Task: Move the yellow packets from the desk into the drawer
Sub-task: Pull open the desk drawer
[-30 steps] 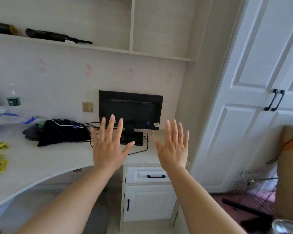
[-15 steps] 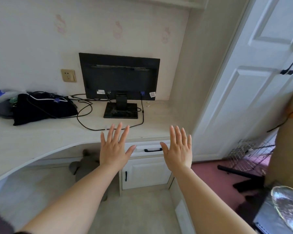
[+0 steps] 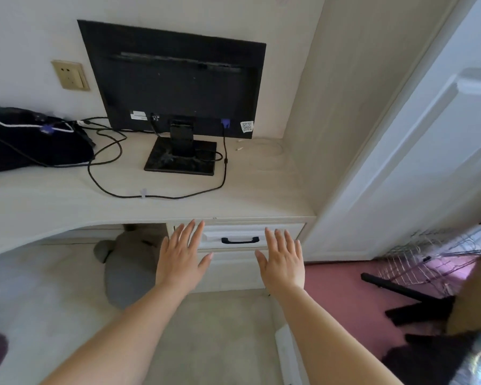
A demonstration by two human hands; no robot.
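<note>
Yellow packets are nowhere in my view at this moment, so I cannot say where on the surface (image 3: pixel 67 201) they lie. What I do see is the drawer (image 3: pixel 250 236), shut, just under the surface edge, its dark handle (image 3: pixel 240 240) between my two hands. My left hand (image 3: pixel 182 259) and right hand (image 3: pixel 282 262) hover flat, fingers spread, each grip wide open and holding nothing. I judge this the opening step: the drawer must come out first. Next, one hand should close on the handle and pull straight back. Only then do I go looking leftward for the packets, past the monitor (image 3: pixel 175 81) and black bag (image 3: pixel 25 140).
</note>
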